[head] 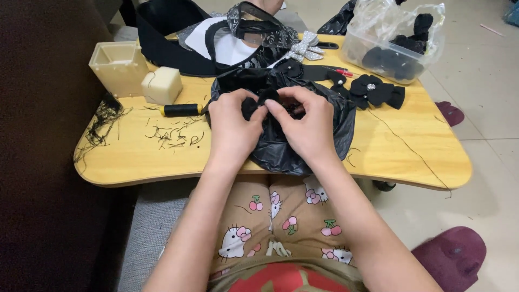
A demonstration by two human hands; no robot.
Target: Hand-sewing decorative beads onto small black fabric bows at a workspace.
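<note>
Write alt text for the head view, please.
Left hand and right hand pinch a small black fabric piece over a black plastic bag on a wooden lap table, with thread scraps beside it.

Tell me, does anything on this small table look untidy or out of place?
Yes. Short black thread scraps lie scattered on the wooden table left of the left hand, and a tangle of thread hangs over the left edge. A long loose thread trails to the right edge. Both hands pinch a small black fabric piece.
</note>
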